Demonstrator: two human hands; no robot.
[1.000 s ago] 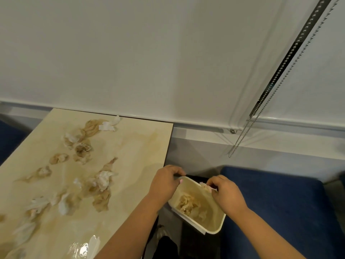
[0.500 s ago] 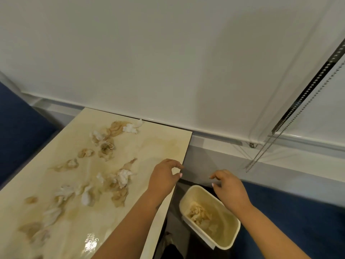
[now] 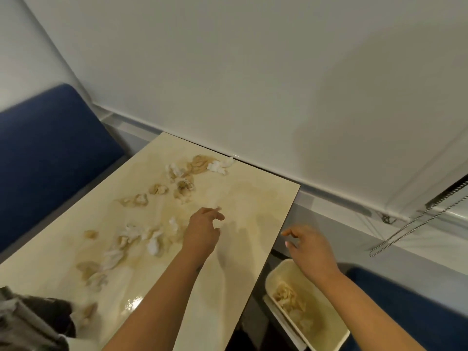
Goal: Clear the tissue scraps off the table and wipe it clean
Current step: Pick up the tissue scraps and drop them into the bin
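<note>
Several white and brown-stained tissue scraps (image 3: 141,236) lie scattered over the glossy cream table (image 3: 253,198), with another cluster (image 3: 200,165) near the far edge. My left hand (image 3: 202,231) hovers over the table just right of the middle scraps, fingers loosely spread and holding nothing. My right hand (image 3: 309,247) is beyond the table's right edge, above a cream bin (image 3: 336,333) that holds crumpled tissues. It is empty, with relaxed fingers.
A dark grey cloth (image 3: 30,323) lies at the table's near left corner. Blue seats stand to the left (image 3: 50,153) and right (image 3: 417,307). A white blind with a bead chain (image 3: 405,229) hangs behind the table.
Both hands have let go of the bin. The left hand has moved over the table toward the scraps, and the right hand has risen above the bin. The view swung left.
</note>
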